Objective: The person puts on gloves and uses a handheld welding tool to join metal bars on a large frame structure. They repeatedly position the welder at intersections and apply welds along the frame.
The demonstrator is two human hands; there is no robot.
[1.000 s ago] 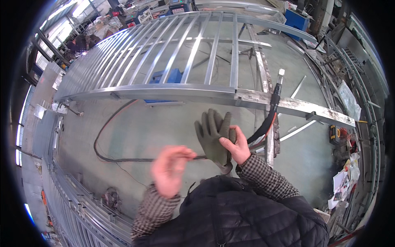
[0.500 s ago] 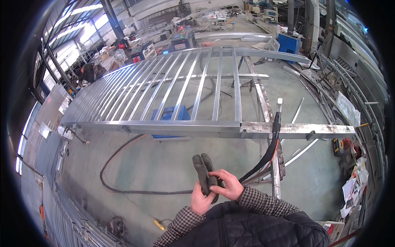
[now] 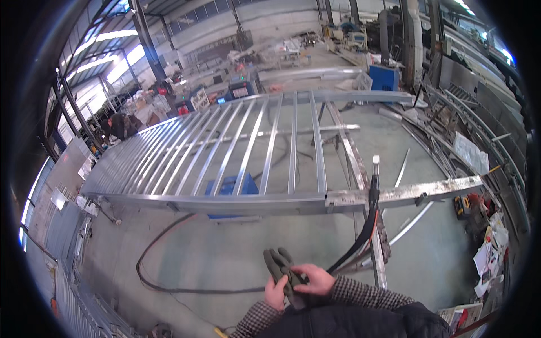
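From the head view, both hands meet low in the frame over a dark grey work glove (image 3: 283,267); the glove is not yet on, its fingers sticking up limp and free, so the pulling-on looks barely begun; the left hand (image 3: 274,293) is closed on the glove's cuff from below; the right hand (image 3: 316,280) pinches its palm side, fingers curled tight; beyond them a long barred metal gate frame (image 3: 236,169) lies flat, a black cable (image 3: 363,231) hanging off its rail.
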